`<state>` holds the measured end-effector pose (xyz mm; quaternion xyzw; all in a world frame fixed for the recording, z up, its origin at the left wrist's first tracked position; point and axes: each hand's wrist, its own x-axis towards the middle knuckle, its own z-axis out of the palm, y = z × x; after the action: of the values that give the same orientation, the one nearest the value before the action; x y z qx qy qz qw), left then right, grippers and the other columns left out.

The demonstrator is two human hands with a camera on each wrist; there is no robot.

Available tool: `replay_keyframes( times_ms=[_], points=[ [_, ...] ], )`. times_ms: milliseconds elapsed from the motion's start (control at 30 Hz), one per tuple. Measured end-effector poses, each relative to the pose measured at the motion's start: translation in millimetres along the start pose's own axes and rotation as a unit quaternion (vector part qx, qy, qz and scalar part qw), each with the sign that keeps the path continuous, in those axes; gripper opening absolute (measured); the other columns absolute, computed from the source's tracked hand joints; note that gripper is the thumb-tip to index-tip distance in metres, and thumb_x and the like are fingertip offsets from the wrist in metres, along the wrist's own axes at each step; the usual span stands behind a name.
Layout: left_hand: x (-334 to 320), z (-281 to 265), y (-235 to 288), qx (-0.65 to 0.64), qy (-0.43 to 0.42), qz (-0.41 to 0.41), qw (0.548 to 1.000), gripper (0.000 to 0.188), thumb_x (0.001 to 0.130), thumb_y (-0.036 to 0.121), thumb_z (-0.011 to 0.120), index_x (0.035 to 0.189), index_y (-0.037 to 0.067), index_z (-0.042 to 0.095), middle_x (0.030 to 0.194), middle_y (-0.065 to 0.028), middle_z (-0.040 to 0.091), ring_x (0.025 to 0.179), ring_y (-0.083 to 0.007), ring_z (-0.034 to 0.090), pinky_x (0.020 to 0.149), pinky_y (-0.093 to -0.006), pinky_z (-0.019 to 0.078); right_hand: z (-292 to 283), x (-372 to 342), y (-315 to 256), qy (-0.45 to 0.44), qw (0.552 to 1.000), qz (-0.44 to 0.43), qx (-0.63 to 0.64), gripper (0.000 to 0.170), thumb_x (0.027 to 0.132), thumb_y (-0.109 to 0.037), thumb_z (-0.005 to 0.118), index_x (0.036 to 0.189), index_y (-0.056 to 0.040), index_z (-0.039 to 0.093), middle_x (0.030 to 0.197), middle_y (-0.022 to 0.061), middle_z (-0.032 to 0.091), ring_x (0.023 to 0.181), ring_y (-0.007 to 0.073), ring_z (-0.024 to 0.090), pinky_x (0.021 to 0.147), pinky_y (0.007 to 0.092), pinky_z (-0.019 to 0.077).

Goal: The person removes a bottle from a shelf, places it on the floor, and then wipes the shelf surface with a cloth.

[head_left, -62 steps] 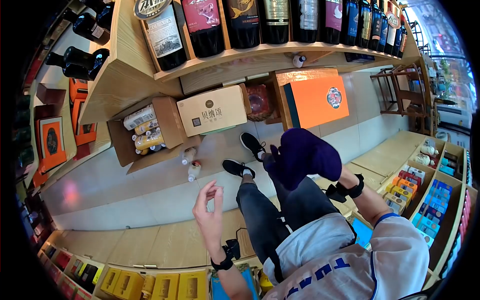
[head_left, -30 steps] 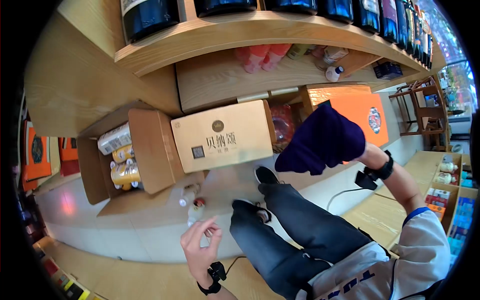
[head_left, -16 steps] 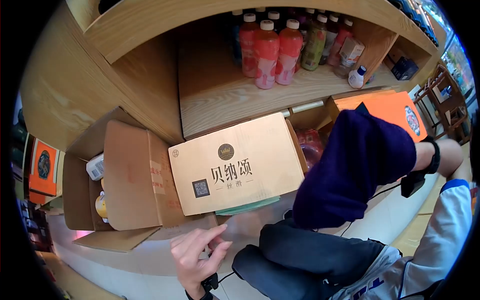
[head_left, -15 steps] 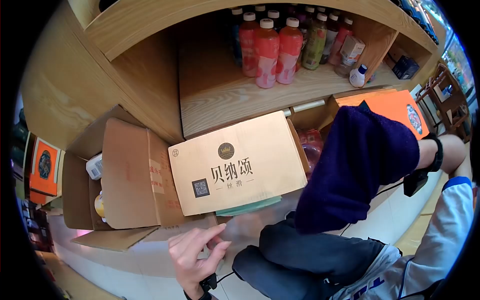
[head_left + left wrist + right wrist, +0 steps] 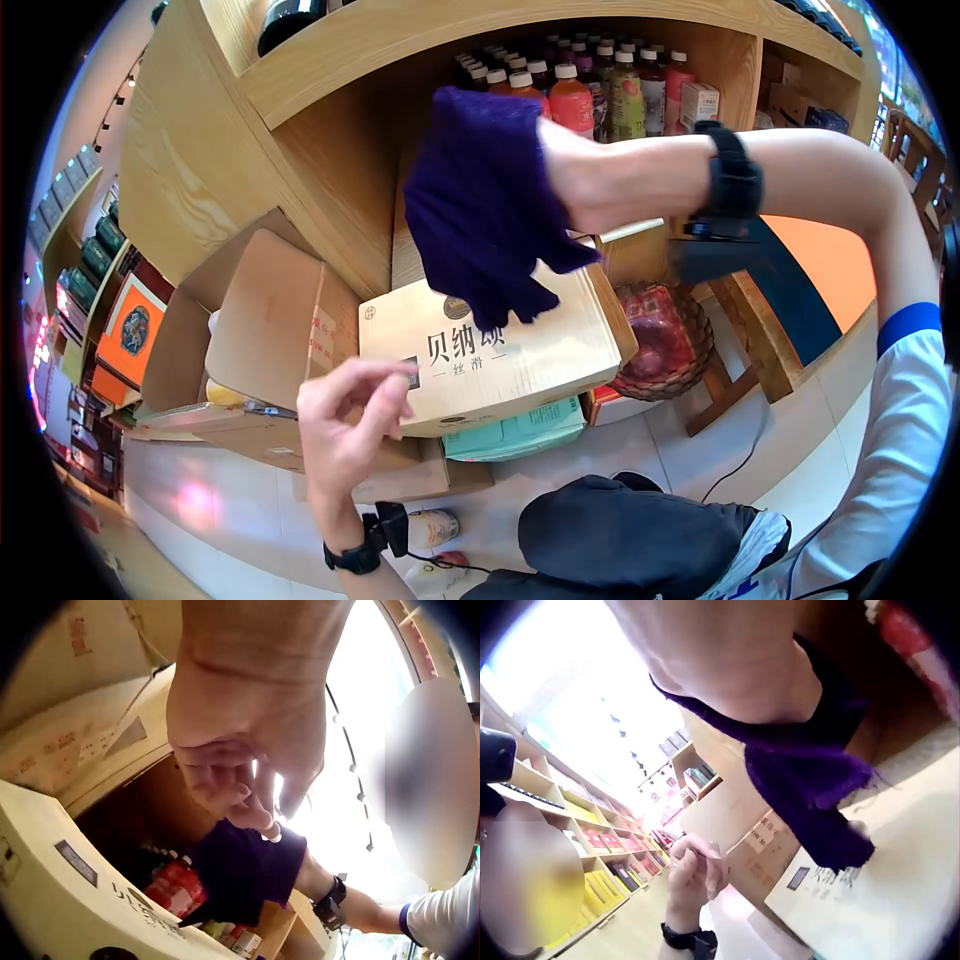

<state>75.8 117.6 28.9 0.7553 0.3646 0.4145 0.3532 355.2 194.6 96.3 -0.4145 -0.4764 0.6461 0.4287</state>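
A dark purple cloth (image 5: 490, 190) covers my right hand (image 5: 580, 185), hiding the fingers; only the wrist side and heel show. The hand is raised in front of the lower shelf, and loose corners of the cloth hang over the pale carton (image 5: 480, 350) with Chinese lettering. In the right wrist view the cloth (image 5: 802, 780) wraps across the palm side, its end overlapping the carton's lettering. My left hand (image 5: 345, 415) hovers near the carton's left front corner, fingers loosely curled, holding nothing. The left wrist view shows the same hand (image 5: 240, 742) with bent, relaxed fingers.
Several drink bottles (image 5: 570, 100) stand on the lower shelf (image 5: 340, 170). Left of the carton is an open cardboard box (image 5: 265, 330). To the right are a wicker basket (image 5: 665, 375) and an orange box (image 5: 820, 270). A container (image 5: 435, 527) is on the floor.
The view has come down toward the lower shelf. My right hand, with the purple cloth, has swung from the right side over to the carton and shelf. The left hand stays loosely curled.
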Motion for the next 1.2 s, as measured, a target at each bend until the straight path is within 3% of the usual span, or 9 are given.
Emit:
replay_keyframes(
  times_ms=[200,267,367,467,667,800,867,1033,1200],
  points=[
    [50,18,13,0.007,-0.039,-0.039,0.998,0.021,0.099,0.013,0.066,0.108,-0.005,0.071,0.075,-0.0069,0.07,0.068,-0.0099,0.067,0.058,-0.0234,0.0499,11,74,20,-0.002,0.95,-0.254,-0.18,0.039,0.101,-0.036,0.048,0.081,-0.0058,0.062,0.084,0.0075,0.066,0.076,0.0168,0.055,0.068,0.0404,0.0464],
    [69,19,10,0.154,-0.077,-0.064,0.983,0.026,0.098,0.018,0.066,0.11,-0.004,0.071,0.079,-0.0127,0.072,0.07,-0.0154,0.071,0.062,-0.0281,0.0536,21,89,21,0.105,0.967,-0.195,-0.124,0.049,0.1,-0.043,0.045,0.109,-0.0012,0.069,0.113,0.011,0.069,0.1,0.0169,0.058,0.09,0.0402,0.0478],
    [85,21,7,0.179,-0.065,-0.059,0.98,0.028,0.099,0.02,0.063,0.111,-0.005,0.069,0.084,-0.0147,0.073,0.074,-0.0178,0.071,0.065,-0.031,0.056,13,113,34,0.085,0.968,-0.222,-0.08,0.033,0.104,-0.038,0.052,0.105,-0.0097,0.068,0.104,0.0028,0.07,0.095,0.014,0.063,0.087,0.0331,0.0501],
    [92,13,-7,0.182,-0.061,-0.069,0.979,0.026,0.1,0.017,0.059,0.112,-0.005,0.068,0.087,-0.0133,0.074,0.077,-0.0162,0.07,0.067,-0.0302,0.057,16,120,35,0.147,0.976,-0.113,-0.113,0.054,0.101,-0.046,0.044,0.12,-0.0011,0.067,0.123,0.0122,0.067,0.112,0.0167,0.059,0.094,0.0405,0.0472],
    [93,14,-33,0.311,0.057,-0.045,0.948,0.026,0.099,0.012,0.057,0.115,-0.005,0.068,0.096,-0.0187,0.075,0.088,-0.0293,0.073,0.08,-0.0369,0.0574,-41,167,25,0.073,0.989,-0.112,-0.064,0.032,0.101,-0.035,0.056,0.097,-0.0057,0.07,0.092,0.0107,0.072,0.081,0.021,0.067,0.073,0.0333,0.0543],
    [89,21,-41,0.301,0.007,-0.048,0.952,0.036,0.102,0.022,0.056,0.126,-0.004,0.064,0.127,-0.0274,0.064,0.118,-0.0406,0.062,0.103,-0.0452,0.0476,-52,160,29,0.211,0.907,-0.196,-0.307,0.024,0.096,-0.018,0.059,0.094,0.0036,0.068,0.089,0.0183,0.072,0.085,0.0333,0.072,0.075,0.0407,0.0576],
    [86,24,-35,0.299,-0.036,-0.078,0.95,0.047,0.102,0.032,0.056,0.135,-0.003,0.059,0.144,-0.0252,0.054,0.133,-0.0403,0.052,0.111,-0.0453,0.042,-52,145,35,0.263,0.774,-0.206,-0.537,0.029,0.094,-0.019,0.06,0.101,0.0081,0.068,0.102,0.0252,0.073,0.1,0.0398,0.071,0.084,0.0444,0.0568],
    [75,38,-38,0.335,-0.119,-0.118,0.927,0.068,0.099,0.05,0.06,0.15,0.007,0.05,0.161,-0.0221,0.036,0.153,-0.0358,0.026,0.12,-0.0526,0.0312,-54,144,42,0.054,0.776,0.015,-0.628,0.051,0.095,-0.031,0.059,0.131,0.0051,0.063,0.135,0.0264,0.063,0.128,0.037,0.059,0.103,0.0414,0.0484],
    [73,43,-39,0.323,-0.183,-0.159,0.915,0.09,0.086,0.065,0.069,0.154,0.012,0.044,0.165,-0.0221,0.027,0.157,-0.0353,0.016,0.12,-0.0584,0.0278,-63,194,75,-0.173,0.667,0.132,-0.713,0.051,0.098,-0.033,0.056,0.134,0.0023,0.062,0.139,0.0204,0.061,0.131,0.0346,0.056,0.107,0.0417,0.0443]
  ],
)
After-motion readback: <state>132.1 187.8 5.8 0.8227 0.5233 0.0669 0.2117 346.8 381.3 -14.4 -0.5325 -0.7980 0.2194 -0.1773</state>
